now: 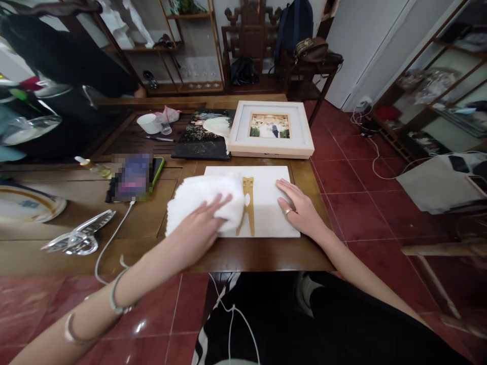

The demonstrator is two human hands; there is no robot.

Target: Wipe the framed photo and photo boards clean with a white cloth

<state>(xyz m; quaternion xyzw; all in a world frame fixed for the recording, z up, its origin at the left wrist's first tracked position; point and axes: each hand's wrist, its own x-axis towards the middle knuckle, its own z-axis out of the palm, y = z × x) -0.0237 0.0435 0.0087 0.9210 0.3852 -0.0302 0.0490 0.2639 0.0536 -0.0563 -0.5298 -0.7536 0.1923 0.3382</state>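
Observation:
A white rectangular board [266, 223] lies flat on the wooden table [152, 218] in front of me. A thin gold stand piece [249, 208] lies on it, pointing toward me. My left hand [201, 223] presses flat on a white cloth [194, 195] that covers the board's left part and touches the gold piece. My right hand [300, 208], with a ring on it, rests flat and open on the board's right edge.
A white framed photo [271, 129] and a dark photo print [205, 134] lie behind the board. A phone [133, 177] with a cable, a small bottle [93, 167], a silver butterfly ornament [78, 235], a plate [30, 205] and a white cup [149, 123] stand to the left. Red tiled floor lies right.

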